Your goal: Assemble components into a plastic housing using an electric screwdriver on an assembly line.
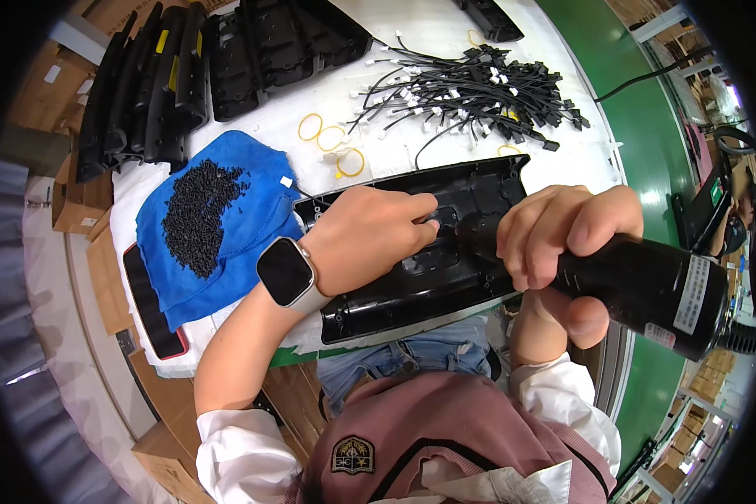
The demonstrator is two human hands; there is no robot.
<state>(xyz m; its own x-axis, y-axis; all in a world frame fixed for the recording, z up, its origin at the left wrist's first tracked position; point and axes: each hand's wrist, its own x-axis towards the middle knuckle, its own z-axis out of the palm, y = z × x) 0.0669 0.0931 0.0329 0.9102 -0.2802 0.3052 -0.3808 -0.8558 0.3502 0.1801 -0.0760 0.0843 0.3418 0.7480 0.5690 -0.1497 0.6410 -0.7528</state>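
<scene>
A black electric screwdriver [647, 286] lies in my right hand [563, 235], whose fingers wrap round its body. Its nose points left, low over a long black plastic shell [378, 312] lying hollow side up before me. Over the middle of that shell is my left hand [365, 231], fingers curled together near the screwdriver's front end. Whatever those fingers pinch, if anything, is hidden, and so is the tool's tip. A smartwatch [286, 273] is on my left wrist. To the left, a heap of small black screws [202, 218] rests on a blue cloth [265, 164].
Black cables with white connectors [487, 92] are piled behind the shell. Yellow rubber bands [350, 162] lie nearby. More black shells [151, 92] stand at the back left. A phone [155, 311] is partly under the cloth. A green strip [647, 176] runs along the right.
</scene>
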